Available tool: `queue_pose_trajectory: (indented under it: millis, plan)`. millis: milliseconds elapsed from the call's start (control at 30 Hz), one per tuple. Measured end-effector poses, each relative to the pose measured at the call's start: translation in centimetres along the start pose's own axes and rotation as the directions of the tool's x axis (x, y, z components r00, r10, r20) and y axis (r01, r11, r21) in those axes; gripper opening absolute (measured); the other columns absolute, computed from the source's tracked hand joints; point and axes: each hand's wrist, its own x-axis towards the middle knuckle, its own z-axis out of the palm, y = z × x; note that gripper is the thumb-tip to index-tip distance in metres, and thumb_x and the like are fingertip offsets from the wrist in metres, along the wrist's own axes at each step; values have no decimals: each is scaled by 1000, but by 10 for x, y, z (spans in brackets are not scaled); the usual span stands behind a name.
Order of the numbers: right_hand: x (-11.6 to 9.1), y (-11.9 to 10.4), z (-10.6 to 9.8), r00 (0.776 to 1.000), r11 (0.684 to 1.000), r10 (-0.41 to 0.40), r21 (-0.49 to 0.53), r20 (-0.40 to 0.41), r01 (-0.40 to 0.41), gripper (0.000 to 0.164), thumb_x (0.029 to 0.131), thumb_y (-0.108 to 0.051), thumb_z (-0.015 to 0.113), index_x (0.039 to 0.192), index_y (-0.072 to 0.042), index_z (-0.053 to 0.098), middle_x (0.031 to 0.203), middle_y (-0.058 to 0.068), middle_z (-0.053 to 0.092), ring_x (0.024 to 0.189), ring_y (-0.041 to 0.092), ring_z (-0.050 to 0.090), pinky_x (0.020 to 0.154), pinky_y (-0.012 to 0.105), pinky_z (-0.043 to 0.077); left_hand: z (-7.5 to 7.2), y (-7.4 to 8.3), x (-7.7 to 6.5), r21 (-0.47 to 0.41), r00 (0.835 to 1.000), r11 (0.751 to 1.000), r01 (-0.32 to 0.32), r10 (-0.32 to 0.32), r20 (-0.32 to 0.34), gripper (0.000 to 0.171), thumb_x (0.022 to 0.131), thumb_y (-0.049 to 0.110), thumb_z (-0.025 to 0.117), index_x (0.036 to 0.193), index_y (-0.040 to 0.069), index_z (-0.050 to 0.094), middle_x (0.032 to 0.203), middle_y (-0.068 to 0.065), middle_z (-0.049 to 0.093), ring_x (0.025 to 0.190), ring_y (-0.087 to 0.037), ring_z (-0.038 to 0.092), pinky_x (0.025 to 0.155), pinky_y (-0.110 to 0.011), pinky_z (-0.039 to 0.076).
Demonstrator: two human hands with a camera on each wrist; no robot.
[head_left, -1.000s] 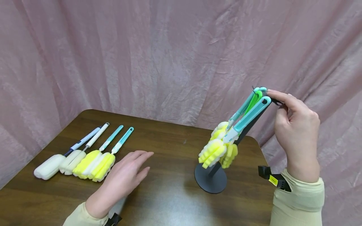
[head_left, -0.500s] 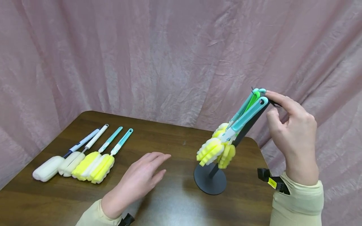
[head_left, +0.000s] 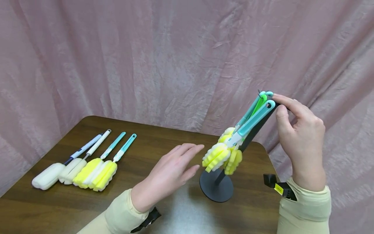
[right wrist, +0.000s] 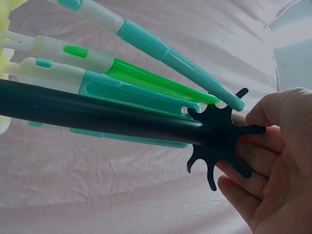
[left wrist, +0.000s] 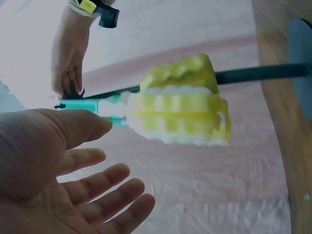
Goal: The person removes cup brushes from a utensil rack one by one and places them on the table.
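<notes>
Several sponge bottle brushes hang by their handle ends from a black hook stand (head_left: 211, 193) on the right. Their handles are teal, apart from one green handle (right wrist: 146, 82), and the heads are yellow and white sponge. My right hand (head_left: 304, 139) is at the stand's top; its fingers touch the spoked hook plate (right wrist: 214, 131) from above, with the thumb beside one prong. My left hand (head_left: 172, 167), fingers extended, holds nothing and is just left of the nearest hanging sponge head (head_left: 217, 157). That sponge (left wrist: 175, 117) fills the middle of the left wrist view.
At the left of the brown table (head_left: 157, 143) lie more bottle brushes in a row: a blue-handled brush (head_left: 49, 175), a white-handled brush (head_left: 99, 141) and two teal-handled yellow-and-white ones (head_left: 105, 174). A pink curtain (head_left: 175, 65) hangs behind the table.
My left hand has moved right and up, from beside the brushes on the table to near the hanging ones. The right hand stays at the stand's top, its thumb drawn closer in.
</notes>
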Motion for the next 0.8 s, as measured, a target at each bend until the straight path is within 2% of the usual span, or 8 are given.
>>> queue_pose_trajectory:
  millis: [367,533,800]
  plan:
    - [2,-4,0,1000,1000,-3,3,2,3,35,97,-12,47,114,-16,77,112,-2,72,49,-2,28,51,13,24,15,18,36,-54,1000,998,-22,21,-18,62,92,33,70,148,18,48,135,3,53,118,-13,53,87,-29,48]
    - [2,-2,1,1000,1000,1,-1,1,-1,35,97,-13,47,114,-16,77,112,-2,72,48,-1,28,51,13,24,21,24,55,-52,999,998,-35,34,-14,61,95,38,65,149,17,46,134,4,53,118,-12,52,89,-26,46]
    - [2,-1,1,1000,1000,5,-14,6,-5,35,97,-13,47,115,-16,77,113,-3,72,48,-2,28,50,14,24,29,34,80,-29,1000,999,-22,21,-13,61,95,40,64,149,17,46,130,4,56,109,-9,56,82,-24,47]
